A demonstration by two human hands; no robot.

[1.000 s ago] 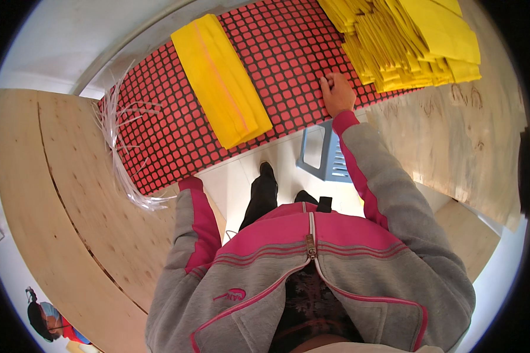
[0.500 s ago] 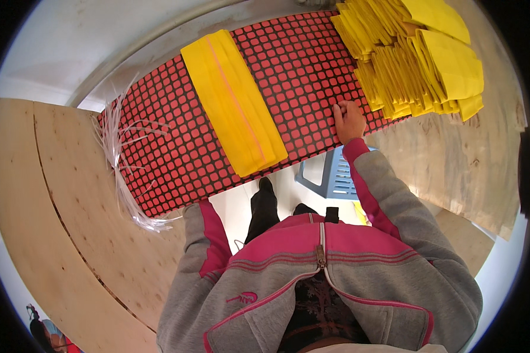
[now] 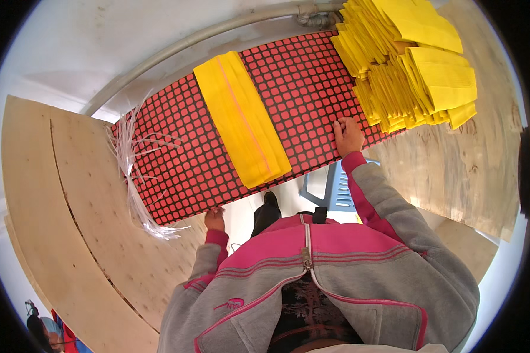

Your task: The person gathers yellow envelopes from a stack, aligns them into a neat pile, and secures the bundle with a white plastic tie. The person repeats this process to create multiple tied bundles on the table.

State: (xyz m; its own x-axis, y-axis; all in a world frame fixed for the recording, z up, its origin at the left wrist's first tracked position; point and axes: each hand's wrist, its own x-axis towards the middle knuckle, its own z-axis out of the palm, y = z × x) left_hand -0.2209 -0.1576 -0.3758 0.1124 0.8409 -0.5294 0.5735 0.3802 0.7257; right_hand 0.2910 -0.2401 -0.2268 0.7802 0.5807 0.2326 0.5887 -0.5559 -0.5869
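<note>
My right hand (image 3: pixel 348 137) rests on the red-and-black patterned cover (image 3: pixel 300 88) near its front edge, fingers curled in and nothing visible in them. Just beyond it sits a stack of folded yellow fabric pieces (image 3: pixel 394 88). My left hand (image 3: pixel 215 219) is at the front edge of the cover, left of centre. Its fingers are bent together at the rim, and what they hold, if anything, is too small to make out. Between the hands, a flat folded yellow fabric strip (image 3: pixel 241 117) with a pink line along it lies across the cover, touched by neither hand.
A bundle of clear plastic strips (image 3: pixel 129 165) hangs over the cover's left end. Wooden boards (image 3: pixel 59 194) lie to the left and a wooden surface (image 3: pixel 453 165) to the right. Below the front edge stands a blue plastic stool (image 3: pixel 338 191). A pipe (image 3: pixel 188 44) runs along the wall.
My left hand has come into sight at the cover's front edge, from below it. My right hand stays in nearly the same place on the cover. The whole view has shifted slightly.
</note>
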